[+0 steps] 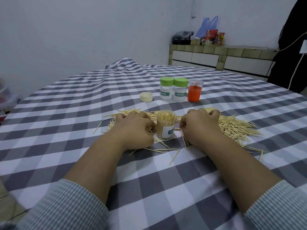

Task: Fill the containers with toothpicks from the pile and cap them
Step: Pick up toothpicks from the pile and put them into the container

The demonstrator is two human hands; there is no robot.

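White-walled room, tiled counter [221, 51] at the back right with bags and boxes on it. Desk [83, 100] covered in a grey-and-white checked cloth, bunched up at the far side. Toothpick pile [232, 127] spread across the cloth in front of the person, densest to the right, strays scattered nearer the camera. Open clear container [166, 125] stands upright in the middle of the pile, packed full of toothpicks, label facing right-front, no cap on. Left hand [134, 128] palm down on the toothpicks just left of the container, fingers curled; cannot tell if it grips any. Right hand [199, 125] just right of the container, fingers curled, thumb and fingertips pinching a few toothpicks [183, 138] that angle down to the cloth. Farther back: cream cap [146, 96] lying alone, then two green-capped clear containers [173, 89] touching side by side, then an orange container [194, 91] with a clear top just beside them. Striped sleeves at both forearms.
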